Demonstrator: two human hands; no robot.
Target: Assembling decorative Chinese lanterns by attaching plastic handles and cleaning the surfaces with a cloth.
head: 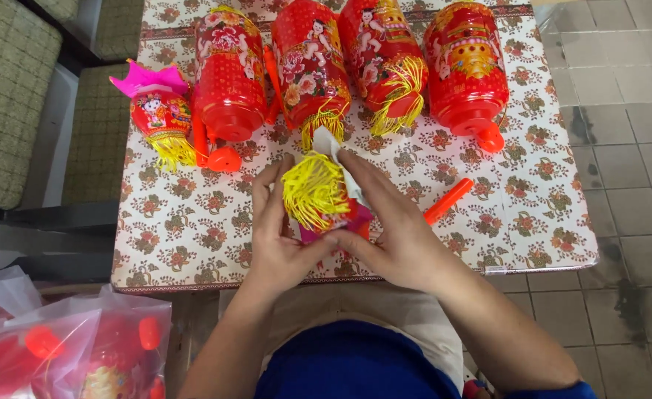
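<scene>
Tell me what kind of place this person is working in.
Probably a small home workshop or stall for putting together festive paper lanterns. Red lanterns lie in a row on a table with a floral cloth, clear bags of more parts sit on the tiled floor, and cushioned seats stand beside.

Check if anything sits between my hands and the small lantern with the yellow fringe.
Nothing visible does. The left hand and right hand already clasp the small lantern from both sides above the table. The orange stick lies apart, to the right.
</scene>
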